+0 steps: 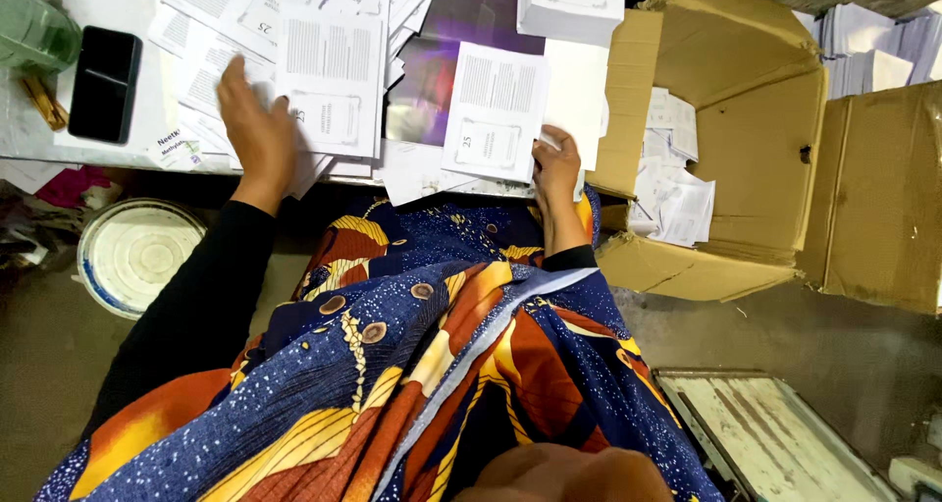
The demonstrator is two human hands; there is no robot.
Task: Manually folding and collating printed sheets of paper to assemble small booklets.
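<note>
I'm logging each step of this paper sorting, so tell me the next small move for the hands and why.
Probably lift the printed sheet with the right hand and carry it toward the stack of sheets under the left hand. The right hand already grips that sheet's lower edge at the table's rim, while the left hand lies flat on the spread pile, apparently steadying it.

Flat white printed leaflets (pixel 494 109) on table

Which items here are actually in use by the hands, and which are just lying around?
In use:
left hand flat on the spread of printed sheets
right hand pinching the folded white leaflet

Lying about:
black phone
open cardboard box with loose papers
white round lid on the floor
green bottle
</note>
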